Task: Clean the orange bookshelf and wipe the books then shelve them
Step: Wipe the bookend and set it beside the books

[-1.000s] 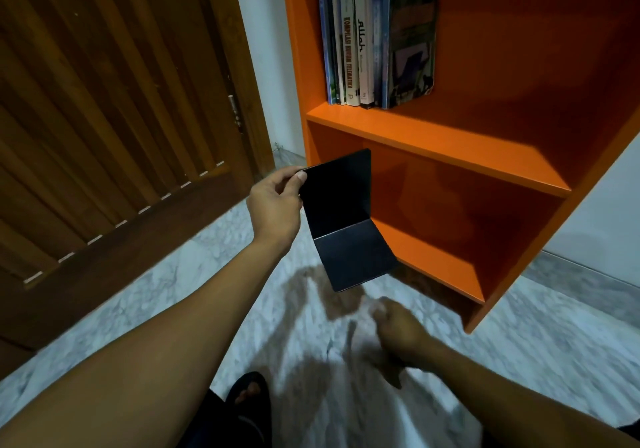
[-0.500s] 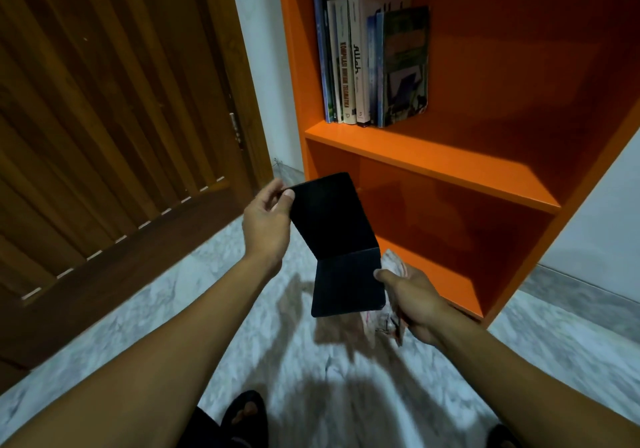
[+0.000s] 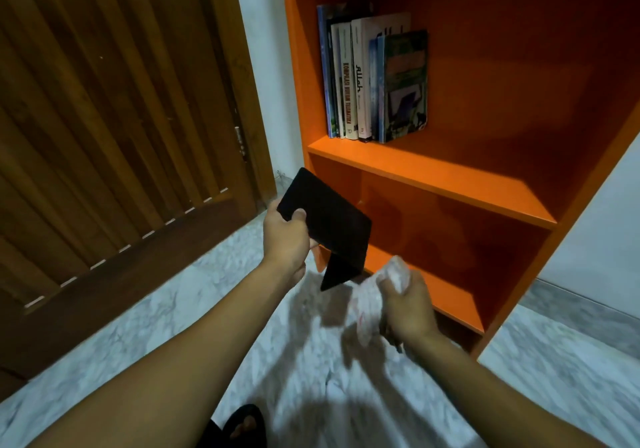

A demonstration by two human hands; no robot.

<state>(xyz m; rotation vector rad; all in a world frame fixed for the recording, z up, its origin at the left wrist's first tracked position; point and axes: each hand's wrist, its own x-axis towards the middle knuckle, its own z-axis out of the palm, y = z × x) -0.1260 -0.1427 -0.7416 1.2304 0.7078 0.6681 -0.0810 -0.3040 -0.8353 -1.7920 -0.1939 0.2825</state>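
**Black bookend in your left grip, cloth bunched in your right**

Your left hand (image 3: 285, 236) holds a black L-shaped bookend (image 3: 329, 226) in front of the orange bookshelf (image 3: 433, 177). Your thumb lies on its upper face and your fingers wrap under its near edge, so that grip is clamped on the bookend. One plate tilts up and away to the left; the other hangs down from the fold toward the floor (image 3: 194, 312).

Your right hand (image 3: 408, 305) is clenched around a crumpled white cloth (image 3: 372, 300), which spills out to the left of your fist, just beside the hanging plate of the bookend. You cannot tell from here whether cloth and metal touch.

The books (image 3: 374, 77) stand upright in a row at the left end of the upper shelf, pressed against the bookshelf's left wall, the rightmost one showing its dark green cover. The lower shelf sits behind your hands. A brown slatted wooden door (image 3: 114, 129) fills the left side, and a foot in a dark sandal (image 3: 244, 427) shows on the marbled floor.
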